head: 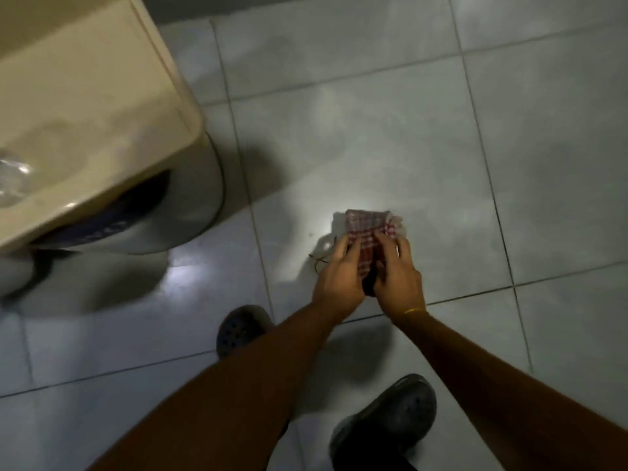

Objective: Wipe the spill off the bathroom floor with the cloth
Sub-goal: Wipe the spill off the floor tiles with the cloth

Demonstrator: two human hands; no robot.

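Observation:
A red and white checked cloth [369,229] is bunched between both my hands, low over the pale tiled floor [390,137]. My left hand [336,277] grips its left side and my right hand [396,273] grips its right side, fingers pinching the fabric. A bright wet patch [326,244] glints on the tile just left of the cloth, with a thin dark string or hair [317,261] lying beside it. The lower part of the cloth is hidden between my palms.
A cream sink basin [95,124] juts in at the upper left, over a grey rounded pedestal or bin [200,205]. My two dark clogs [243,326] [390,413] stand on the tiles below my hands. Dark grout lines cross the floor.

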